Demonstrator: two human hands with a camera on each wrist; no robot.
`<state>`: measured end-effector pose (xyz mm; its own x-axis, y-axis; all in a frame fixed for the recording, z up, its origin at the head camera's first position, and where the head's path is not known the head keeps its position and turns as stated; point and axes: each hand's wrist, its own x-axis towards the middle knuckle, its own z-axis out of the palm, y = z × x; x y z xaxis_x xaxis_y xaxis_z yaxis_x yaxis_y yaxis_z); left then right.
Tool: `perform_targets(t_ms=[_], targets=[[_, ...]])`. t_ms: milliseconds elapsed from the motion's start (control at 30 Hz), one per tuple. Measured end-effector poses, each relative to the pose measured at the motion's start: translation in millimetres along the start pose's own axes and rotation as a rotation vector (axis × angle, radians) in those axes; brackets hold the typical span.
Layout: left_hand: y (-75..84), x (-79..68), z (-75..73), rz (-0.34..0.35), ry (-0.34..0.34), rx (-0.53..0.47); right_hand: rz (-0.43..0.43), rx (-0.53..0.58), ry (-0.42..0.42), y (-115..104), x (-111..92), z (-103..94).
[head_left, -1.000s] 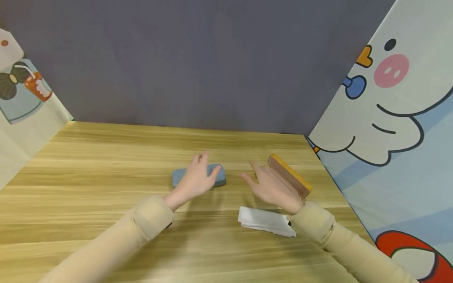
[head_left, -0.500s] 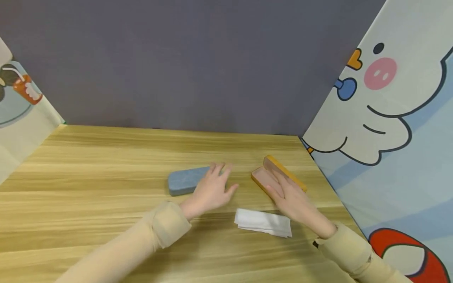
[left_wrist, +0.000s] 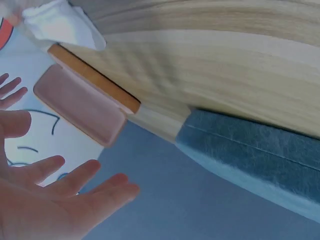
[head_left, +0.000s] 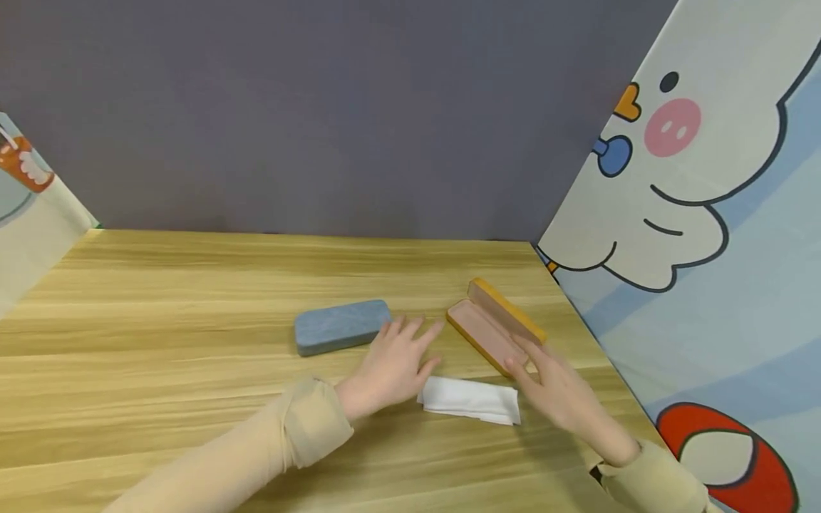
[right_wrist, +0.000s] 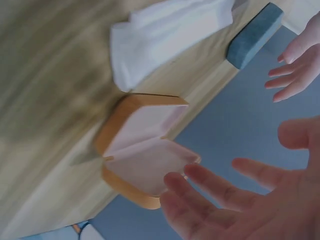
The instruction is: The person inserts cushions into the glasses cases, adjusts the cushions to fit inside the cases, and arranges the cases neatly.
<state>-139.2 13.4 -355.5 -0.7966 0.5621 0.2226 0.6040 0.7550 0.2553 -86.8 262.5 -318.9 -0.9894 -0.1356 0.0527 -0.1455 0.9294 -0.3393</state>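
Note:
A blue glasses case (head_left: 340,328) lies closed on the wooden table. To its right an orange glasses case (head_left: 479,329) stands with its lid up, showing a pink lining and nothing inside. My left hand (head_left: 396,367) hovers with loosely spread fingers between the blue case's right end and a folded white cloth (head_left: 471,400); its palm holds nothing in the left wrist view. At the near end of the orange case is my right hand (head_left: 564,390), fingers extended and apart. In the right wrist view its fingertips (right_wrist: 175,181) overlap the lid's edge.
A grey panel (head_left: 321,128) rises behind the table's far edge. Cartoon-printed cloth (head_left: 725,178) hangs along the right side, and another printed sheet (head_left: 38,235) along the left. Wooden tabletop (head_left: 160,342) stretches out to the left of the blue case.
My left hand has moved right and nearer, off the blue case towards the cloth. My right hand has drawn back from over the orange case to its near end. The view has shifted slightly right.

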Motion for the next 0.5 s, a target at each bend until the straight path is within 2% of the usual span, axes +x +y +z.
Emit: perform_targets(t_ms=[133,300,500], targets=[[2.2,-3.7,6.1,0.020,-0.014,0.015,0.043,-0.003,-0.014,6.4,-7.3,3.7],[2.6,-5.0,15.4,0.067,-0.031,0.047,0.047,0.007,-0.031,17.0,-15.3,9.6],[2.8,-3.8,27.8,0.070,-0.111,0.057,0.077,0.004,-0.084,29.1,-19.4,24.8]])
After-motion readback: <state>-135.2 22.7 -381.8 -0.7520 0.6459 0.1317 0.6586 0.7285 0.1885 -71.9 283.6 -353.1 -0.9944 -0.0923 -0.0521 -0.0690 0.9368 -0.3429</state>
